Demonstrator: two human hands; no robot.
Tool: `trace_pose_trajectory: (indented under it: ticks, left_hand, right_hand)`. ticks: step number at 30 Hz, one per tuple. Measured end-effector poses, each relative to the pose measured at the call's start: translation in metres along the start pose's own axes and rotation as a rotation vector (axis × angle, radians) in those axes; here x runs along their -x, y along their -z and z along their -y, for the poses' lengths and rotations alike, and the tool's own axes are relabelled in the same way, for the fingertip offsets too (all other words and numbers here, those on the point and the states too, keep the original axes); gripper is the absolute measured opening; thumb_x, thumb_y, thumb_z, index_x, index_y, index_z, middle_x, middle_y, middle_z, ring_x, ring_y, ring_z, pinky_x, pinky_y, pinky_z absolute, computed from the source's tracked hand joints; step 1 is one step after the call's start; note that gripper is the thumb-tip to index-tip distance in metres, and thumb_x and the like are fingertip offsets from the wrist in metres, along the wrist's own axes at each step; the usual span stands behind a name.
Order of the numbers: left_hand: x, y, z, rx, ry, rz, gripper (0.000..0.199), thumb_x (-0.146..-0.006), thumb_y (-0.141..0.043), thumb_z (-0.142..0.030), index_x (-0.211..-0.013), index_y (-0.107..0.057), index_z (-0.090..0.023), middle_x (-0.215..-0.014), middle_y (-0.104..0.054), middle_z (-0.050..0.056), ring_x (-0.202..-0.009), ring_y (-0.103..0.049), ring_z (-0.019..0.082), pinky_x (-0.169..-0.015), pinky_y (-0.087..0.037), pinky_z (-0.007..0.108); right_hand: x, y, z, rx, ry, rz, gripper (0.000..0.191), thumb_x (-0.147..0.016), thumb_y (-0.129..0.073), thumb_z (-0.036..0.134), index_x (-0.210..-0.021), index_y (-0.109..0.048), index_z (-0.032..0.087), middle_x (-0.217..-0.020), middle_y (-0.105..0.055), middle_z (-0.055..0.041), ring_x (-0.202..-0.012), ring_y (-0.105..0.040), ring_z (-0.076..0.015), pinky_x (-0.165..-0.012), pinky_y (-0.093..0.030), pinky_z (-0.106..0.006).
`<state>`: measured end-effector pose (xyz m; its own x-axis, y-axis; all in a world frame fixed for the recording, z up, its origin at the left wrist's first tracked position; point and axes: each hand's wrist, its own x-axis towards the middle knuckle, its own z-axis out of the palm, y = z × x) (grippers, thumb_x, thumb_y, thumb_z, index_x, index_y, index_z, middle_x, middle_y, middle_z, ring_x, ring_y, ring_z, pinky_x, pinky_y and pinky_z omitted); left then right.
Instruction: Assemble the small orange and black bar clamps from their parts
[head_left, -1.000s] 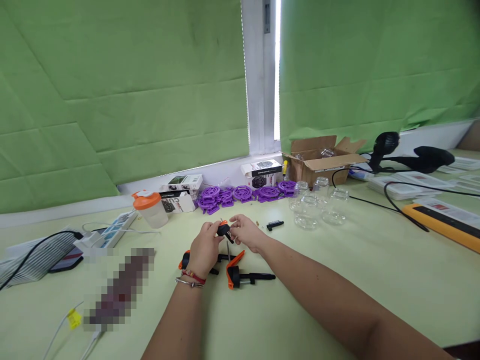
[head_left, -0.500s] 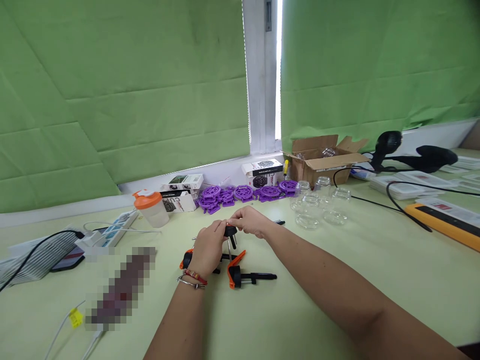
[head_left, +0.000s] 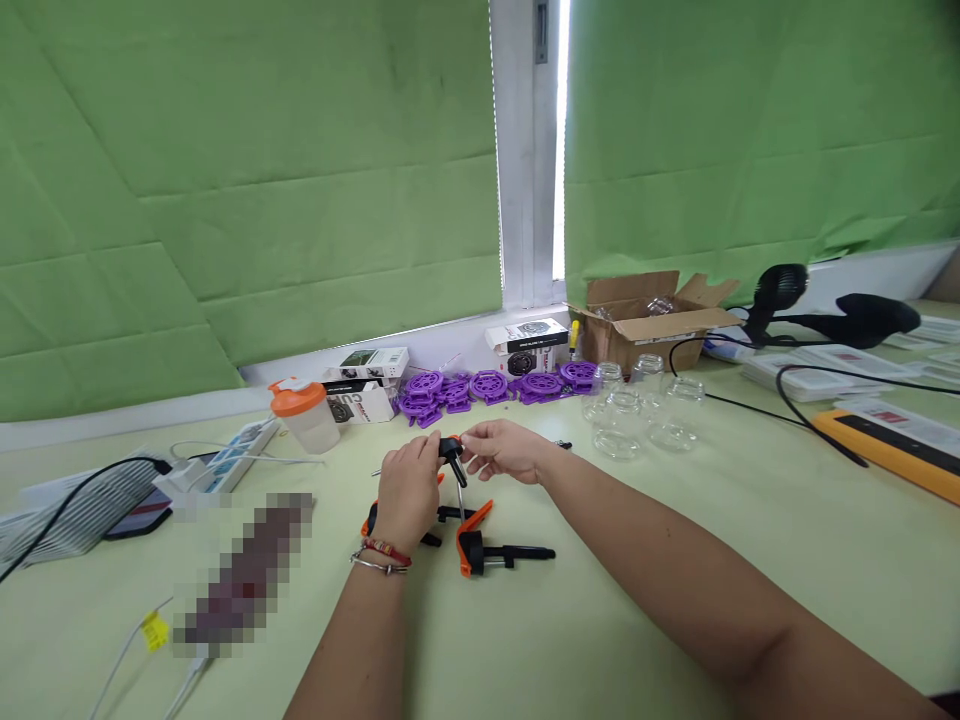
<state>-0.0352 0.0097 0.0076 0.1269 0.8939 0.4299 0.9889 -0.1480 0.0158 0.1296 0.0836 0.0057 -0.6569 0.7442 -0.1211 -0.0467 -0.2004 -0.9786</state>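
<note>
My left hand (head_left: 409, 485), with bracelets at its wrist, is closed around a black and orange clamp part (head_left: 451, 449) with a metal rod, held over the table. Thumb and fingers of my right hand (head_left: 504, 451) are bent at the right side of that part; whether they pinch anything is too small to tell. Just below lies an orange and black clamp (head_left: 471, 548), its black handle pointing right. Another orange and black clamp (head_left: 370, 518) is mostly hidden behind my left hand and wrist.
Purple plastic rings (head_left: 489, 386), small boxes (head_left: 362, 403) and an open carton (head_left: 651, 330) line the back. Glass jars (head_left: 618, 425) stand back right. An orange-lidded cup (head_left: 306, 415) and power strip (head_left: 244, 452) are at left, cables and an orange-black bar (head_left: 892, 450) at right.
My left hand has shifted slightly left and up with the clamp part, which now shows more. My right hand's fingers have spread a little and turned beside it.
</note>
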Motion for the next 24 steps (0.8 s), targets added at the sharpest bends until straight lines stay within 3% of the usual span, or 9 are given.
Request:
trace_pose_trajectory:
  ticks: [3,7,9,11,14,18,21,24]
  left_hand:
    - [0.0,-0.003,0.002,0.036,0.01,0.028,0.037,-0.087,-0.035,-0.017,-0.123,-0.043,-0.016,-0.101,-0.06,0.009,-0.09,-0.055,0.019,-0.073,-0.038,0.031]
    - [0.002,-0.001,0.001,0.165,0.021,0.004,0.034,-0.09,-0.028,-0.021,-0.119,-0.045,-0.017,-0.097,-0.059,0.008,-0.083,-0.056,0.017,-0.069,-0.041,0.028]
    - [0.003,0.0,0.001,0.248,0.019,0.005,0.033,-0.09,-0.027,-0.022,-0.118,-0.046,-0.019,-0.097,-0.059,0.007,-0.083,-0.056,0.017,-0.068,-0.042,0.028]
    - [0.004,0.002,0.0,0.331,-0.003,0.024,0.033,-0.09,-0.028,-0.023,-0.118,-0.046,-0.021,-0.099,-0.058,0.006,-0.086,-0.056,0.016,-0.071,-0.044,0.028]
    - [0.004,0.006,-0.001,0.448,-0.051,0.062,0.035,-0.089,-0.029,-0.024,-0.119,-0.047,-0.022,-0.101,-0.058,0.006,-0.09,-0.055,0.016,-0.076,-0.044,0.029]
    - [0.004,0.014,-0.003,0.491,-0.112,0.107,0.035,-0.089,-0.029,-0.021,-0.117,-0.049,-0.023,-0.101,-0.058,0.006,-0.091,-0.054,0.016,-0.079,-0.044,0.03]
    - [0.004,0.018,-0.006,0.428,-0.165,0.143,0.036,-0.087,-0.03,-0.017,-0.115,-0.052,-0.022,-0.096,-0.059,0.006,-0.088,-0.054,0.017,-0.077,-0.044,0.031]
    - [0.003,0.017,-0.009,0.389,-0.219,0.147,0.035,-0.086,-0.034,-0.015,-0.114,-0.054,-0.023,-0.096,-0.06,0.006,-0.088,-0.054,0.018,-0.078,-0.043,0.032]
  right_hand:
    - [0.008,-0.008,-0.005,-0.112,-0.03,0.075,0.048,-0.063,-0.075,0.021,-0.104,-0.052,0.011,-0.067,-0.063,-0.0027,-0.062,-0.063,-0.0135,-0.059,-0.052,-0.026]
    - [0.007,-0.018,-0.013,-0.233,-0.004,-0.096,0.062,-0.062,-0.076,0.014,-0.114,-0.042,0.011,-0.062,-0.061,0.0005,-0.059,-0.063,-0.0146,-0.057,-0.052,-0.026]
    - [0.005,-0.019,-0.015,-0.267,0.017,-0.157,0.059,-0.063,-0.075,0.014,-0.113,-0.043,0.011,-0.061,-0.06,0.0016,-0.054,-0.061,-0.0119,-0.053,-0.051,-0.024]
    - [0.004,-0.018,-0.017,-0.299,0.047,-0.137,0.055,-0.064,-0.075,0.015,-0.111,-0.046,0.012,-0.061,-0.06,0.0023,-0.05,-0.057,-0.0086,-0.051,-0.049,-0.021]
    - [0.007,-0.012,-0.018,-0.342,0.086,-0.01,0.05,-0.063,-0.076,0.017,-0.107,-0.052,0.014,-0.065,-0.061,0.0022,-0.049,-0.055,-0.0057,-0.051,-0.047,-0.019]
    - [0.012,-0.002,-0.012,-0.3,0.052,0.142,0.033,-0.071,-0.069,0.033,-0.093,-0.059,0.011,-0.068,-0.063,-0.0029,-0.057,-0.061,-0.01,-0.05,-0.047,-0.019]
    - [0.012,0.002,-0.009,-0.198,-0.053,0.092,0.031,-0.072,-0.066,0.039,-0.083,-0.059,0.012,-0.069,-0.063,-0.005,-0.052,-0.062,-0.0138,-0.04,-0.041,-0.02]
    - [0.008,0.002,-0.007,-0.122,-0.131,-0.077,0.022,-0.065,-0.07,0.029,-0.074,-0.06,0.012,-0.066,-0.061,-0.0033,-0.044,-0.055,-0.0104,-0.034,-0.029,-0.019]
